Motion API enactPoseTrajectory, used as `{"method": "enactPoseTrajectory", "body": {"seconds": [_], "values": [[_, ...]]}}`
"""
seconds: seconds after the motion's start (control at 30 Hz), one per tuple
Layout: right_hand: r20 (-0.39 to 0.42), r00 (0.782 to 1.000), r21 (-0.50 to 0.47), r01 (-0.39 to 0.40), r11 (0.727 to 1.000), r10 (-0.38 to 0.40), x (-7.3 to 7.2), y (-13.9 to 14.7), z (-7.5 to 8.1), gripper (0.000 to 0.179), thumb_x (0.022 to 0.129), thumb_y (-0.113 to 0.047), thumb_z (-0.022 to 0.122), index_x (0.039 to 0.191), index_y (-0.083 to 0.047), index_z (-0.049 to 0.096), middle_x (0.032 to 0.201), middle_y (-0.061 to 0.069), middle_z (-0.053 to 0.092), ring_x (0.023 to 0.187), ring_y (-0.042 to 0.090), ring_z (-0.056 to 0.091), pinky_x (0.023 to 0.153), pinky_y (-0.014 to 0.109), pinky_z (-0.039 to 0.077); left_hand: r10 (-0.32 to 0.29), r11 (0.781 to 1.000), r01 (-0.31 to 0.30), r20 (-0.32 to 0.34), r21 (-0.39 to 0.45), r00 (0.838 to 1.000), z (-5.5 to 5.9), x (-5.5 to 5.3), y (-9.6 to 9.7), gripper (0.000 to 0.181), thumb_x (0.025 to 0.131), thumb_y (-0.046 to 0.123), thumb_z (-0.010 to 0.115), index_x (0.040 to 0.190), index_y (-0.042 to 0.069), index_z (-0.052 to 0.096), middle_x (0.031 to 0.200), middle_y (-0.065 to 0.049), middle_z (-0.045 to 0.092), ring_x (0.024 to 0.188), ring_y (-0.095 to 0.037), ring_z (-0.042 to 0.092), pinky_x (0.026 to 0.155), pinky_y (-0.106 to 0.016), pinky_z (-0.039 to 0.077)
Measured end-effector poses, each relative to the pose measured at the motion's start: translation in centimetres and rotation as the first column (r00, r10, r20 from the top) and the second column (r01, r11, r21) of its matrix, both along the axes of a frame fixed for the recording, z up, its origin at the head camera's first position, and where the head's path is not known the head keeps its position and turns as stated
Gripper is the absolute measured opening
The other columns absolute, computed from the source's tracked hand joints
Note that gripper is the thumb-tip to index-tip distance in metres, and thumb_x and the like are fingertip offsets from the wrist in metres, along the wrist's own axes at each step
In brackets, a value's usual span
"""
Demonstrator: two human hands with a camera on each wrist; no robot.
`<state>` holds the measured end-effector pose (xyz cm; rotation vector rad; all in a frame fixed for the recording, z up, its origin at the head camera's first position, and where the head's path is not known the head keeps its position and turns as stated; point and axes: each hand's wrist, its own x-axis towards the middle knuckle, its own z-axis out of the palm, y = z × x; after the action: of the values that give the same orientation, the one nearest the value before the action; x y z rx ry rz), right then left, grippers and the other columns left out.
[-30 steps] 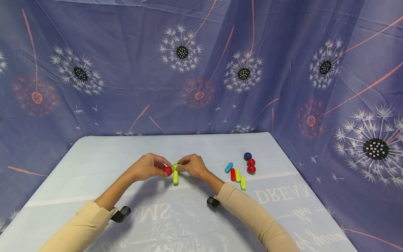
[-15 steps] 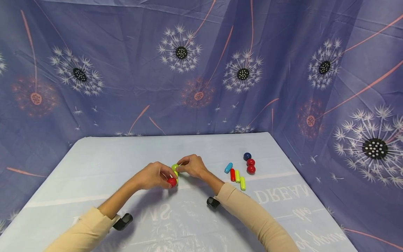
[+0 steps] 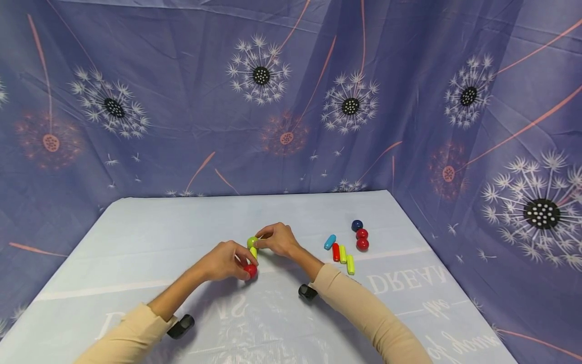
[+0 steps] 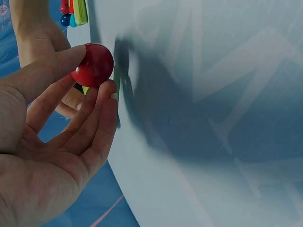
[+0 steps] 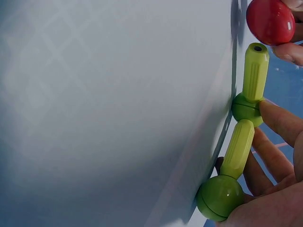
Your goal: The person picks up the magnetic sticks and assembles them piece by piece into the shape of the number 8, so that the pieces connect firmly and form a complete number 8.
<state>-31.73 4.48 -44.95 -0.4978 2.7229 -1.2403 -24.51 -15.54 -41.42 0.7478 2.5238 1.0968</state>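
My left hand (image 3: 225,261) pinches a glossy red ball (image 4: 97,66) between thumb and fingers. In the right wrist view that ball hovers just past the end of a yellow-green rod (image 5: 255,73), whose tip shows a dark hole. This rod stands on a green ball (image 5: 246,109). A second yellow-green rod (image 5: 237,149) links it to another green ball (image 5: 219,198), making a chain. My right hand (image 3: 279,240) grips this chain, index finger against the nearer-to-rod-tip ball and thumb by the other. From the head view, the right fingers hide much of the chain.
To the right on the white cloth-covered table (image 3: 150,227) lie a dark blue ball (image 3: 357,225), two red balls (image 3: 362,244), a light blue rod (image 3: 330,242), a red rod (image 3: 336,252) and two yellow-green rods (image 3: 350,265). A patterned blue curtain (image 3: 204,101) encloses the table.
My left hand has brought the red ball from beside the green ball toward me, to the near end of the yellow-green rod. The right hand has stayed in place.
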Motion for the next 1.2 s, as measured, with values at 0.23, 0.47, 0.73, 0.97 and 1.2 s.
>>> {"method": "enactPoseTrajectory", "body": {"seconds": [0.23, 0.47, 0.73, 0.97, 1.2], "values": [[-0.01, 1.0, 0.004, -0.003, 1.0, 0.003, 0.0, 0.0, 0.0, 0.021, 0.081, -0.031, 0.083, 0.1, -0.02, 0.082, 0.086, -0.006, 0.077, 0.073, 0.008, 0.063, 0.065, 0.025, 0.048, 0.007, 1.0, -0.007, -0.002, -0.004, 1.0, -0.4, 0.0, 0.3, 0.028, 0.075, 0.005, 0.085, 0.102, 0.011, 0.079, 0.088, -0.005, 0.075, 0.079, -0.016, 0.067, 0.065, -0.028, 0.052], [-0.005, 1.0, 0.002, -0.005, 1.0, 0.005, 0.1, 0.0, 0.0, 0.022, 0.081, -0.032, 0.083, 0.1, -0.02, 0.082, 0.087, -0.005, 0.078, 0.075, 0.008, 0.063, 0.066, 0.026, 0.048, 0.028, 0.999, -0.028, 0.003, -0.016, 1.0, -0.7, 0.1, 0.4, 0.028, 0.074, 0.006, 0.086, 0.101, 0.012, 0.08, 0.085, -0.002, 0.074, 0.074, -0.013, 0.065, 0.062, -0.027, 0.05], [0.006, 1.0, -0.012, -0.007, 1.0, 0.007, 0.1, 0.0, 0.1, 0.022, 0.082, -0.03, 0.083, 0.101, -0.019, 0.082, 0.087, -0.004, 0.078, 0.076, 0.009, 0.064, 0.066, 0.025, 0.049, 0.036, 0.999, -0.036, -0.014, -0.011, 0.999, -1.0, -0.1, 0.5, 0.028, 0.074, 0.006, 0.085, 0.101, 0.011, 0.08, 0.085, -0.003, 0.075, 0.074, -0.013, 0.065, 0.062, -0.027, 0.05], [0.002, 1.0, -0.006, -0.01, 1.0, 0.01, 0.0, 0.1, 0.0, 0.022, 0.082, -0.03, 0.083, 0.101, -0.019, 0.082, 0.087, -0.005, 0.077, 0.075, 0.009, 0.064, 0.066, 0.025, 0.049, 0.037, 0.999, -0.037, -0.017, -0.005, 0.999, -1.0, -0.2, 0.6, 0.027, 0.074, 0.006, 0.086, 0.1, 0.011, 0.08, 0.085, -0.004, 0.074, 0.075, -0.013, 0.064, 0.063, -0.029, 0.05], [-0.001, 1.0, 0.004, -0.018, 1.0, 0.018, -0.1, 0.1, 0.0, 0.023, 0.082, -0.031, 0.082, 0.102, -0.019, 0.082, 0.088, -0.005, 0.078, 0.077, 0.009, 0.064, 0.068, 0.025, 0.049, 0.037, 0.999, -0.037, -0.009, 0.001, 0.999, -1.1, -0.3, 0.6, 0.027, 0.074, 0.005, 0.086, 0.1, 0.011, 0.079, 0.086, -0.004, 0.074, 0.076, -0.013, 0.064, 0.065, -0.029, 0.051]]}}
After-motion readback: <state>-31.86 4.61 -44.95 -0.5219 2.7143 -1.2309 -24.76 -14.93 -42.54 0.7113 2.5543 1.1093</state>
